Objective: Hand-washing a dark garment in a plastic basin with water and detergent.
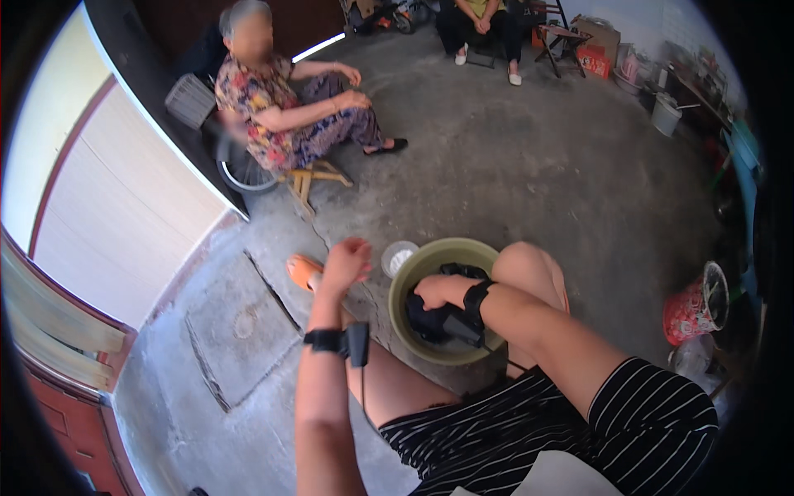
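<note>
An olive-green basin (398, 318) stands on the floor between my legs with dark wet-looking cloth (423, 321) inside. My right hand (432, 292) reaches into it, its fingers closed on the cloth; their tips are hidden. Raised left of the basin, my left hand (347, 263) has its fingers loosely bent and slightly apart, with nothing visible in them. Close beside it, a small round tub (399, 258) with white contents touches or nearly touches the basin's rim. Black straps with small boxes circle both my wrists; the right-hand box hangs over the basin.
A person in a flowered shirt (269, 116) sits on a wooden folding stool (308, 183) at the far left. Another seated person (475, 29) is at the back. A red patterned bucket (691, 310) stands at right, with a white bucket (666, 114) farther back. Cracks cross the concrete floor.
</note>
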The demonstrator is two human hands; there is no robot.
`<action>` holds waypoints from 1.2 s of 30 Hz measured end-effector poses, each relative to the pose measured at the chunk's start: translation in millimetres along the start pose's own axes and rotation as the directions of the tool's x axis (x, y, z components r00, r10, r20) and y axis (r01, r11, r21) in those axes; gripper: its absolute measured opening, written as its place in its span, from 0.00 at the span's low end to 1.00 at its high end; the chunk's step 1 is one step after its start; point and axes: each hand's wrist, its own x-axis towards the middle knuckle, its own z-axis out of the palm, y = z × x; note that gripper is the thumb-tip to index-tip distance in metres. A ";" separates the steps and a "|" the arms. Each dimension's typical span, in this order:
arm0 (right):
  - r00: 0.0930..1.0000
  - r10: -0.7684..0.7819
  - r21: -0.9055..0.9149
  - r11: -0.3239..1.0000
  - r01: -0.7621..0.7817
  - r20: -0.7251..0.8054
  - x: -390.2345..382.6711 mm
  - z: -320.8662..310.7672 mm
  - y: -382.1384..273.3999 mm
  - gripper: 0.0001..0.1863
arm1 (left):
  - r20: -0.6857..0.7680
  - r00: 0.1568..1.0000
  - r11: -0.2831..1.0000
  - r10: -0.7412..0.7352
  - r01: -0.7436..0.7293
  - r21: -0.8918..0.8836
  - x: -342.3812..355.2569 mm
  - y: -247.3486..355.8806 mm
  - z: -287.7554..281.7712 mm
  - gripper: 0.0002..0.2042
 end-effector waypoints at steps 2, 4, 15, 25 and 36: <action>0.999 -0.030 0.005 1.000 0.030 0.032 -0.4 -6.5 -9.5 0.22 | 0.046 0.998 0.999 -0.047 0.048 -0.009 24.7 -40.5 30.5 0.12; 0.999 -0.043 0.129 0.991 0.045 -0.016 2.9 -0.5 6.0 0.22 | 0.056 0.992 0.992 -0.110 0.113 -0.053 46.5 -81.1 67.1 0.12; 0.721 0.669 0.680 0.443 -0.584 0.183 40.0 89.6 120.7 0.38 | 0.121 0.962 0.905 -0.244 0.181 0.386 73.1 -205.1 208.0 0.31; 0.527 0.841 0.726 0.285 -0.625 0.123 72.3 119.4 124.6 0.32 | 0.059 0.940 0.541 -0.336 0.141 0.829 140.1 -214.2 258.6 0.19; 0.758 0.522 0.815 -0.579 -0.022 0.391 54.1 125.3 143.1 0.33 | -0.034 0.999 0.931 0.005 0.008 0.365 97.9 -127.6 234.0 0.15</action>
